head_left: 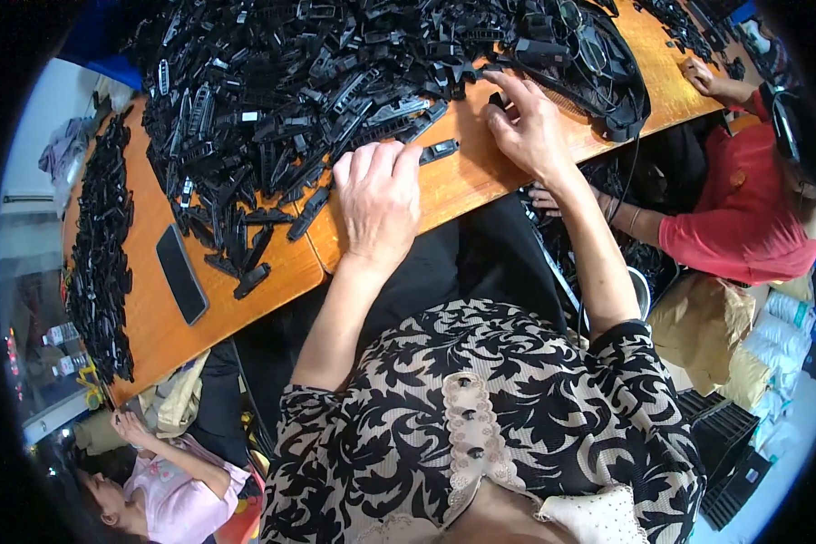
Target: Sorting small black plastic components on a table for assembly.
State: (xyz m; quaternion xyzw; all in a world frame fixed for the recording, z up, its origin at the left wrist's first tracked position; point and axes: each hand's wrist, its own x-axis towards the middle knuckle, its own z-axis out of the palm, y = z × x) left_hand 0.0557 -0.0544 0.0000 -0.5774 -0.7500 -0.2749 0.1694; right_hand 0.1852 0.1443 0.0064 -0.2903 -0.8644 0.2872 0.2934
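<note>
Two hands: both rest palm-down on the wooden bench (480, 186), holding nothing.
Left hand (378, 201): fingers loosely together, tips touching a small black plastic clip (439, 150) at its 1 o'clock.
Right hand (528, 127): fingers spread, pressing the bench at the pile's edge.
Clip handling: likely light, stiff, smooth; pinch it by its long sides.
Phone (181, 274): flat, dark, at 9 o'clock.
Pile of black plastic parts (281, 100): tangled, ridged strips, 11 o'clock.
Mesh basket (598, 63): far, 1 o'clock.
</note>
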